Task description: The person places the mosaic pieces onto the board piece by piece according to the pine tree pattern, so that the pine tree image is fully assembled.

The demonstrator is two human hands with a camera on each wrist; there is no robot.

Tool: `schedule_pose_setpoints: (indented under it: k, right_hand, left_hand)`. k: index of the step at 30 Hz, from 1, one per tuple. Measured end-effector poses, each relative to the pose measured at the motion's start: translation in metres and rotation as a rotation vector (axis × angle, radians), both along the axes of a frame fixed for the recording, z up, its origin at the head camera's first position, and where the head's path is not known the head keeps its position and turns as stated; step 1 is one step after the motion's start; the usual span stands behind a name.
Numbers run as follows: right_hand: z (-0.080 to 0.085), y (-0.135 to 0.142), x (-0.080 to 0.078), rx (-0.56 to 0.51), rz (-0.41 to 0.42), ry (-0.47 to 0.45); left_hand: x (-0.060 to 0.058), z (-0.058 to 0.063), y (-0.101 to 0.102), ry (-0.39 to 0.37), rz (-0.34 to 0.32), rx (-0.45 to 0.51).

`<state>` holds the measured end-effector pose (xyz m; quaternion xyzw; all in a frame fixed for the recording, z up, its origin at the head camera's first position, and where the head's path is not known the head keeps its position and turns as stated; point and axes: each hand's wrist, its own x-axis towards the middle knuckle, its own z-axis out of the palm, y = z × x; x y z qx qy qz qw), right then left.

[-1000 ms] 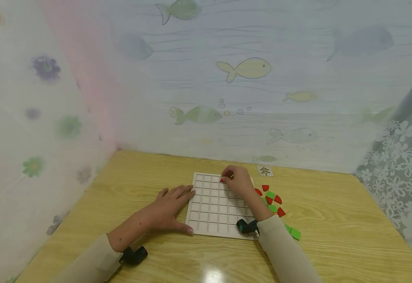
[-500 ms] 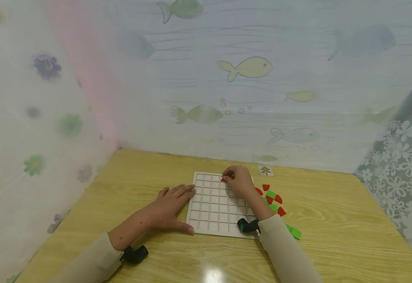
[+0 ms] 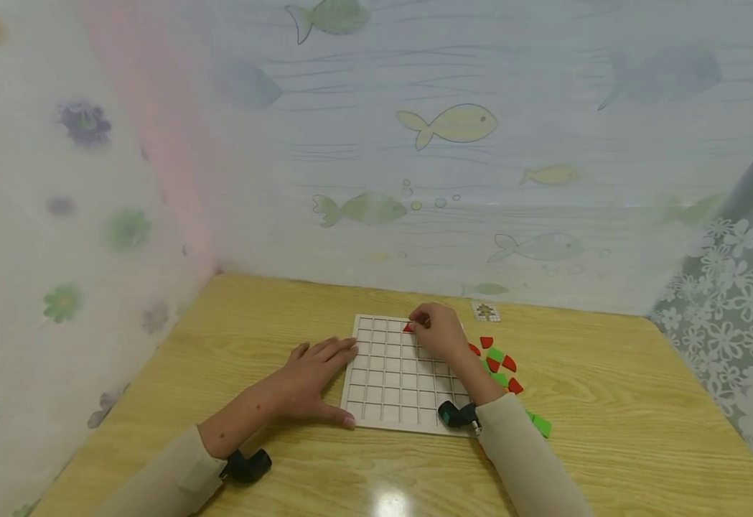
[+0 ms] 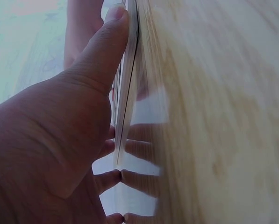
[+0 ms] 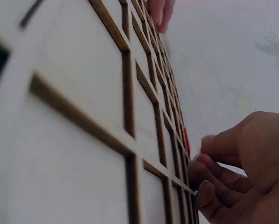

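A pale square grid board (image 3: 373, 376) lies on the wooden table. My left hand (image 3: 308, 380) rests at its left side, fingers extended to the edge and thumb at the near-left corner. In the left wrist view, the thumb (image 4: 99, 56) lies along the board's edge. My right hand (image 3: 439, 332) is over the board's far side, its thumb and fingers pinching at a small red piece (image 3: 408, 327) with a pointed outline. The right wrist view shows only a sliver of that red piece (image 5: 186, 140) beside the fingertips; the rest is hidden.
Loose red and green pieces lie right of the board, among them a red quarter-round piece (image 3: 509, 363) and a green square (image 3: 541, 426); the right forearm partly covers them. Behind them lies a small pattern card (image 3: 485, 311). A fish-printed curtain (image 3: 363, 244) hangs at the table's back.
My right hand has shifted very slightly to the right at the board's far side, still by the red piece. The left hand keeps its place on the board's edge.
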<state>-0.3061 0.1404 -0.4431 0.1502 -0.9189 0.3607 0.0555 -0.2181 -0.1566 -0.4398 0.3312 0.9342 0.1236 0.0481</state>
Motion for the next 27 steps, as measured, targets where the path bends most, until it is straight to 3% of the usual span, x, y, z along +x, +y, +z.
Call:
schedule_pose_setpoints:
  k: [12,19,27]
  right_hand:
    - [0.023,0.034,0.026,0.049,0.065,0.038]
    - [0.033,0.065,0.029,0.016,0.057,0.101]
    - [0.04,0.097,0.03,-0.001,-0.021,0.082]
  left_hand:
    - [0.007,0.003,0.002,0.002,0.025,-0.005]
    - [-0.004,0.017,0.0,0.003,0.011,-0.017]
    - [-0.018,0.034,0.0,0.018,-0.018,-0.03]
